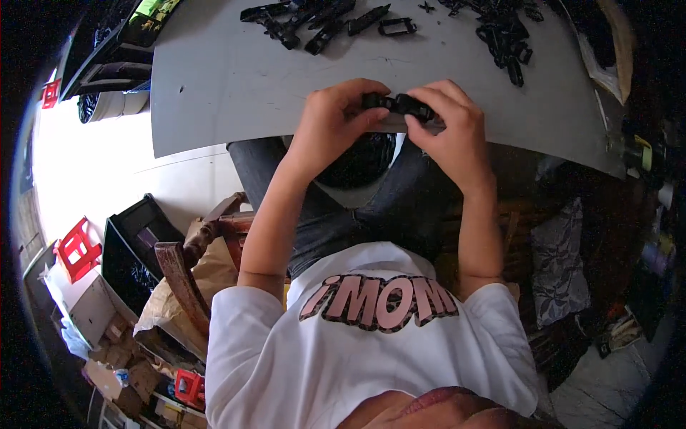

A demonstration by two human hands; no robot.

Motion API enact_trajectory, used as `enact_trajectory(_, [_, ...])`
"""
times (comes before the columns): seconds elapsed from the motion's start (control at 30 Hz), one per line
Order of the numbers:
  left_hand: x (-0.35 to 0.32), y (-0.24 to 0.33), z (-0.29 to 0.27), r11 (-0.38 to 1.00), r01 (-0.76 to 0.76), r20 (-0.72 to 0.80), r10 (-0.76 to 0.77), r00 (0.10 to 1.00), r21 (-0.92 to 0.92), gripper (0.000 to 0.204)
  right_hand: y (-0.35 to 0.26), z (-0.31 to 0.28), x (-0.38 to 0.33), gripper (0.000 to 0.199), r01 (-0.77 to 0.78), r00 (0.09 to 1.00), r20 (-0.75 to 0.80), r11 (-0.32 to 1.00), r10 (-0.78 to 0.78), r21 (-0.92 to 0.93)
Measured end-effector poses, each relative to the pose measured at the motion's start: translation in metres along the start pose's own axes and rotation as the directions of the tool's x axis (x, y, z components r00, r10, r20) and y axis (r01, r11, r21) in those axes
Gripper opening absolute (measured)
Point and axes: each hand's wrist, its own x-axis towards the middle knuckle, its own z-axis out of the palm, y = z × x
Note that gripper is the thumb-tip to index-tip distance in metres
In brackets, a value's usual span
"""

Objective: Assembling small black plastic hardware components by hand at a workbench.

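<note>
My left hand (330, 121) and my right hand (456, 127) meet over the near edge of the grey table. Between their fingertips are black plastic parts: one piece (373, 101) is pinched by the left thumb and fingers, the other piece (416, 107) by the right. Their inner ends touch; I cannot tell whether they are joined. Beyond the hands lies a pile of long black plastic parts (321, 21). A black rectangular frame piece (397, 27) rests beside it. Farther right is a second heap of smaller black parts (504, 36).
The grey table (221, 93) ends just under my wrists. Between my knees, below the edge, sits something dark and rounded (357, 163). A black crate (139, 243), a wooden armrest (179, 275) and a red stool (77, 250) are at left; a patterned grey cushion (561, 268) is at right.
</note>
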Motion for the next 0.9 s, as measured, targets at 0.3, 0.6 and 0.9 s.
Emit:
enact_trajectory(0.3, [0.000, 0.004, 0.003, 0.979, -0.079, -0.017, 0.084, 0.996, 0.189, 0.030, -0.017, 0.014, 0.002, 0.031, 0.129, 0.991, -0.038, 0.990, -0.131, -0.054])
enact_trajectory(0.6, [-0.009, 0.004, 0.001, 0.987, -0.058, 0.084, 0.071, 0.994, -0.149, 0.022, 0.015, 0.014, -0.016, 0.014, -0.274, 0.955, 0.239, 0.823, 0.173, 0.498])
enact_trajectory(0.9, [0.010, 0.000, 0.002, 0.975, -0.220, -0.145, 0.214, 0.966, -0.022, 0.007, 0.094, -0.021, 0.065, 0.018, -0.044, 0.915, -0.404, 0.986, -0.025, -0.161])
